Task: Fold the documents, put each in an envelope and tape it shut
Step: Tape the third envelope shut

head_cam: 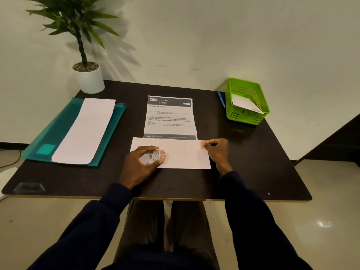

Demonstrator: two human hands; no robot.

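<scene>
While the left hand (140, 162) grips one tape roll (158, 154), the right hand (218, 151) seemingly pinches a tape end (203, 145) on one envelope (181, 155).

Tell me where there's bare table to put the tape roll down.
Widest bare patch: table right of the envelope, in front of the green basket. A narrower strip runs between the teal folder and the printed document. The middle is crowded: left hand grips the tape roll, right hand pinches the tape end at the envelope's edge.
</scene>
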